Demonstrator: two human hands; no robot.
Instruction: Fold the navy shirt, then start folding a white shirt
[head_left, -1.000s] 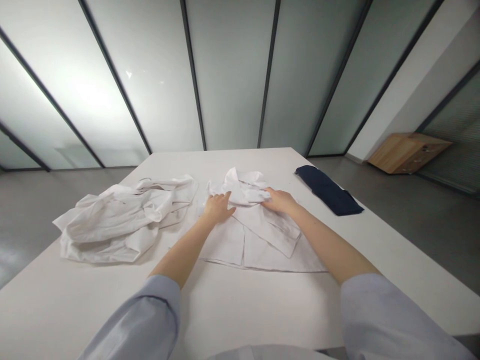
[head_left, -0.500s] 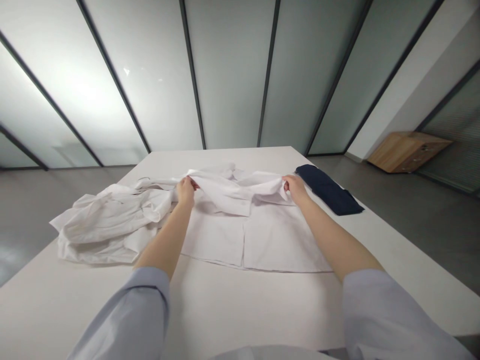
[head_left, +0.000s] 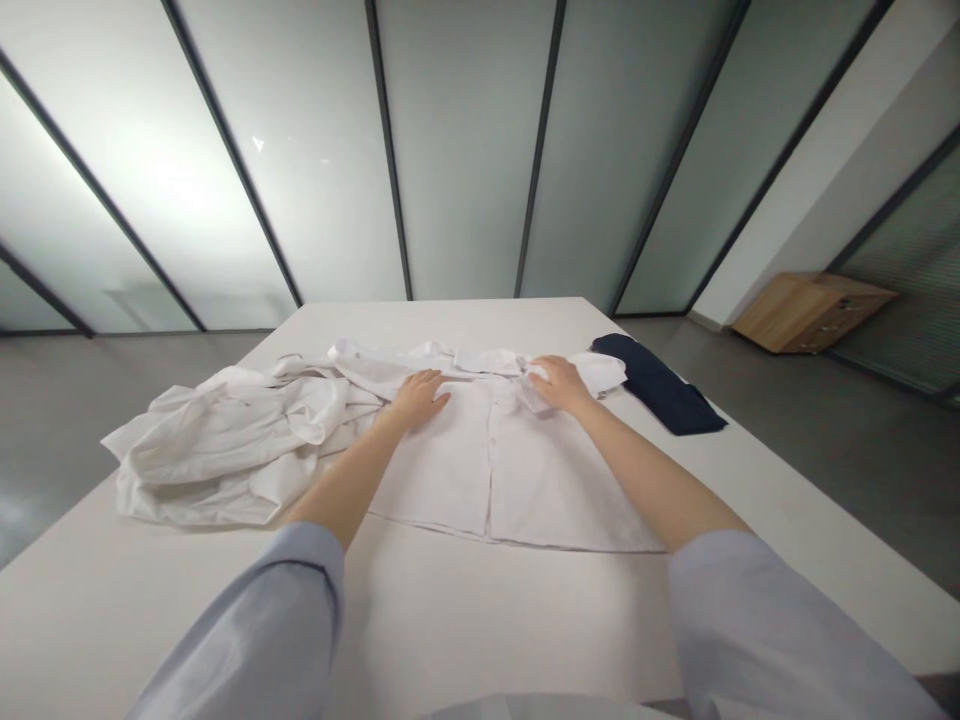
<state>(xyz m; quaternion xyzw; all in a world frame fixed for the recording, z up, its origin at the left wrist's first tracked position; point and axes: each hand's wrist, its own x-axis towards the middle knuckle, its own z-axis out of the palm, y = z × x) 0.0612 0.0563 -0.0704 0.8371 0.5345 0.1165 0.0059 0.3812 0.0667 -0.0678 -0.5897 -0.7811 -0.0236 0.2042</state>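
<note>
A white button-front garment (head_left: 450,460) lies spread on the table, its hem toward me and its button line down the middle. My left hand (head_left: 418,400) rests on its upper left part, fingers stretched out and thumb apart. On the upper right part lies my right hand (head_left: 559,383), thumb and fingers spread over bunched cloth near the collar. The far edge of the garment is rumpled, and a sleeve pokes out beyond my right hand. Both forearms cover some of its sides.
A crumpled heap of white clothing (head_left: 225,450) sits on the left of the white table (head_left: 510,625), touching the garment. Folded dark navy cloth (head_left: 660,385) lies along the right edge. A wooden cabinet (head_left: 810,312) stands on the floor at right, and frosted glass panels (head_left: 465,150) rise behind.
Both hands have let go of the raised upper cloth and moved inward. That cloth has dropped back toward the far side, baring the buttons on the front.
</note>
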